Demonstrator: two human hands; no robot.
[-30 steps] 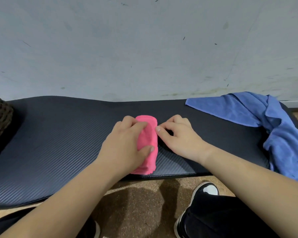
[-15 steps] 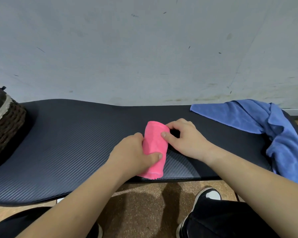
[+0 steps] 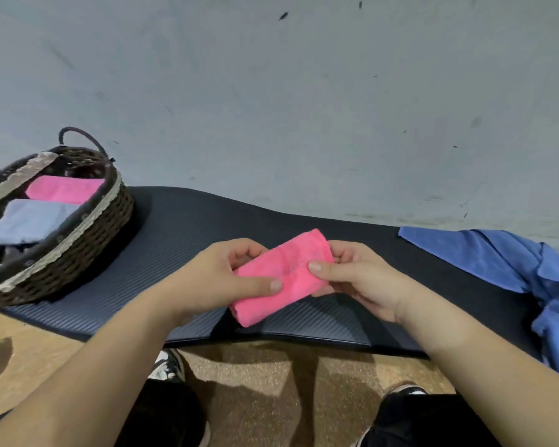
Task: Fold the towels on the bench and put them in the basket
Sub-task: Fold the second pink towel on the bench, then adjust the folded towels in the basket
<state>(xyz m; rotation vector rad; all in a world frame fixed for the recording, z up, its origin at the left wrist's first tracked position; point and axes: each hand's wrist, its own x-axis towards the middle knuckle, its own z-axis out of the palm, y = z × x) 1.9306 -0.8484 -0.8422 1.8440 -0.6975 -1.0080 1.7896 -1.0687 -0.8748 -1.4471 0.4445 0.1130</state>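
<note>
- The table point(image 3: 181, 240), a dark ribbed padded surface, carries the basket point(image 3: 78, 240) at its left end and an unfolded blue towel point(image 3: 497, 256) at its right end.
- The basket already holds a folded pink towel point(image 3: 63, 188) and a folded pale blue towel point(image 3: 33, 221); free room appears to lie at its near side.
- The folded pink towel in hand point(image 3: 283, 275) is lifted just above the table's front edge, tilted, well apart from the basket.
- Procedure, as judged: carry it level to the left, keep both ends pinched so the layers do not spring open, and lay it flat beside the others.
- Left hand point(image 3: 217, 282): grip closed on the towel's lower left part, thumb on top, fingers curled behind.
- Right hand point(image 3: 355, 279): grip closed on the upper right end, thumb on top.
</note>
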